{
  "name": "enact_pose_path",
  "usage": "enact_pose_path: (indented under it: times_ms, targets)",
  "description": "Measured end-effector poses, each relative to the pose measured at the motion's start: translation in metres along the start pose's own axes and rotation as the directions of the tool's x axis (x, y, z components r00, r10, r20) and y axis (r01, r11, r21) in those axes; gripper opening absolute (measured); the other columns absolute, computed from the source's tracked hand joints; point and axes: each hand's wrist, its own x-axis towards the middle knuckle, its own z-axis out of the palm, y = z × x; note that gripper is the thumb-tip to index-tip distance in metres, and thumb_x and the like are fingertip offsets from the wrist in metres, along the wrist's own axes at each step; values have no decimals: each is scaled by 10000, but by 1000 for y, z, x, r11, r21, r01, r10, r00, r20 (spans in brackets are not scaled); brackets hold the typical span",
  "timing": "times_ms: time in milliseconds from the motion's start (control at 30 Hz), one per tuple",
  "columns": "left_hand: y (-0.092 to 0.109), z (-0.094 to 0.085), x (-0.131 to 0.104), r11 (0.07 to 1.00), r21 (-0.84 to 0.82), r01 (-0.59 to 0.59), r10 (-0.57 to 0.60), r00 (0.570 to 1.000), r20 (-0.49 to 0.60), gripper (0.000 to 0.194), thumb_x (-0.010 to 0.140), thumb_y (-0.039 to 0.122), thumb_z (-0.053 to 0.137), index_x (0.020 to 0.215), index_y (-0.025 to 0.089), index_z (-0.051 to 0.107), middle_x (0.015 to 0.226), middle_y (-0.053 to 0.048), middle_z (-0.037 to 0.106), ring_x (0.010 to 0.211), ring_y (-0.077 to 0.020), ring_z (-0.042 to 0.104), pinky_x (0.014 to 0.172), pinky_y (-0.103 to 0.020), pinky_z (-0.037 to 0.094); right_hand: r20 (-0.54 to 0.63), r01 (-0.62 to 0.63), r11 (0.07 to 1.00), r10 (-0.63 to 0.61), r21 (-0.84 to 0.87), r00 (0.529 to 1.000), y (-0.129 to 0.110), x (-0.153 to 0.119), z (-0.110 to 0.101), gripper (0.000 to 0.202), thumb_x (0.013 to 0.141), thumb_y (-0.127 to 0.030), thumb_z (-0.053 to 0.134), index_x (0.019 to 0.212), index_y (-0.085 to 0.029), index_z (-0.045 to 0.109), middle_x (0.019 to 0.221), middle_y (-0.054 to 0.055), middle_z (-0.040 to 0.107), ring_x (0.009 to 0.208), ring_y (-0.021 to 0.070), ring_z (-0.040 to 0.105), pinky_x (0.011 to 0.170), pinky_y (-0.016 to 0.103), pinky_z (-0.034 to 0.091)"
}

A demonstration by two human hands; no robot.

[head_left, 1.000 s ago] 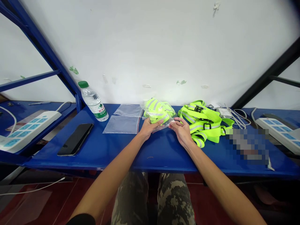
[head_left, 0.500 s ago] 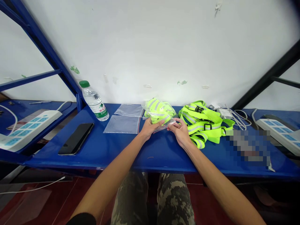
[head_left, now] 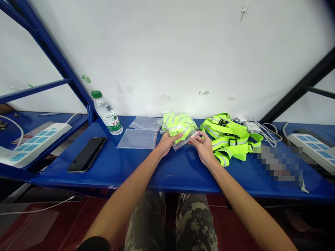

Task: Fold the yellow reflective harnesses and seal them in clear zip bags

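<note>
A clear zip bag (head_left: 182, 142) is held between my hands, its zip edge turned toward me. Inside it lies a bundled fluorescent yellow reflective strap (head_left: 178, 122) with silver stripes. My left hand (head_left: 166, 143) grips the bag's left side, thumb on top. My right hand (head_left: 202, 145) pinches the zip edge at the bag's right corner. Just right of that hand, a loose pile of yellow-green reflective straps (head_left: 227, 134) with black buckles rests on the table. Two flat clear zip bags, a nearer one (head_left: 137, 138) and a farther one (head_left: 144, 123), lie left of my left hand.
On the blue table (head_left: 131, 167) stand a water bottle (head_left: 107, 113) with a green cap and, nearer me, a black phone (head_left: 87, 154). A white charger (head_left: 251, 127) with cable sits behind the straps. Power strips (head_left: 39, 141) lie at both sides. A white wall (head_left: 183, 52) rises behind.
The bag's zip edge now shows more fully between my hands, stretched flatter toward me. My right hand stays pinched at its corner. The whole view has shifted slightly.
</note>
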Motion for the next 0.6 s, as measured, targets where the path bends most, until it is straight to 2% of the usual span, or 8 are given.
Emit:
enact_pose_path:
  times_ms: [133,400,600]
  targets:
    - [-3,-1,1,1000,28,-15,15,1000,5,615,523,298,914,1068,104,705,1037,-121,739,986,-268,683,963,-416,492,20,-2,1000,2,-17,1000,3,2,-1,586,529,-316,865,983,-216,509,702,-32,686,642,146,635,653,303,530]
    - [-6,-3,3,997,58,-56,54,998,39,623,541,305,906,1096,111,700,1087,-133,728,1086,-290,646,1013,-426,449,33,-24,999,25,-42,999,7,2,-2,631,510,-325,872,1012,-215,504,695,-32,682,639,152,635,661,316,538]
    - [-9,-5,5,995,64,-73,69,996,62,622,573,296,891,1133,119,684,1177,-143,695,1134,-297,621,1028,-432,435,58,-24,996,30,-87,998,9,2,0,523,513,-303,857,911,-216,530,681,-32,681,612,146,621,622,300,520]
